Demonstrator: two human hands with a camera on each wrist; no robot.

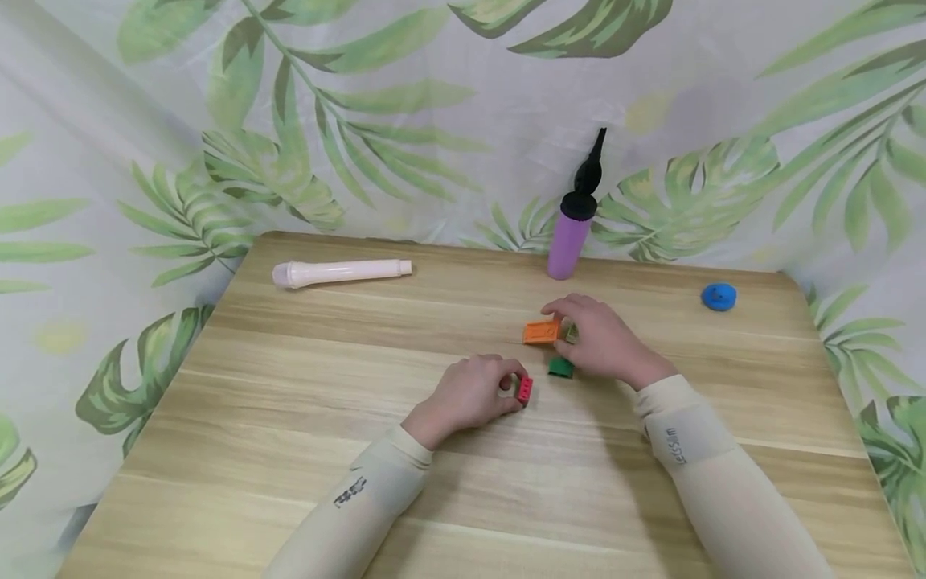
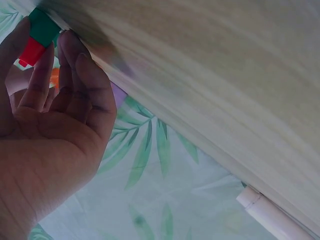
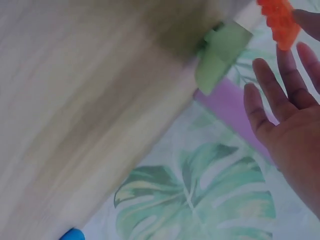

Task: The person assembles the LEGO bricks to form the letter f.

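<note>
My left hand (image 1: 473,392) pinches a small red toy brick (image 1: 525,391) between thumb and fingertips, its studs turned to the right. A dark green brick (image 1: 560,367) is just to the right of it, between the two hands. In the left wrist view the green brick (image 2: 44,26) overlaps the red brick (image 2: 32,51). Thumb and fingers of my right hand (image 1: 604,338) pinch an orange brick (image 1: 541,332), whose studs show in the right wrist view. A light green block (image 3: 222,57) stands by that hand, partly hidden behind its fingers in the head view.
Near the table's back edge stands a purple hand pump (image 1: 569,241) with a black nozzle. A pale pink stick-shaped thing (image 1: 343,273) lies at the back left, and a small blue object (image 1: 719,297) at the back right. Leaf-print cloth (image 1: 405,161) hangs behind the wooden table (image 1: 289,418).
</note>
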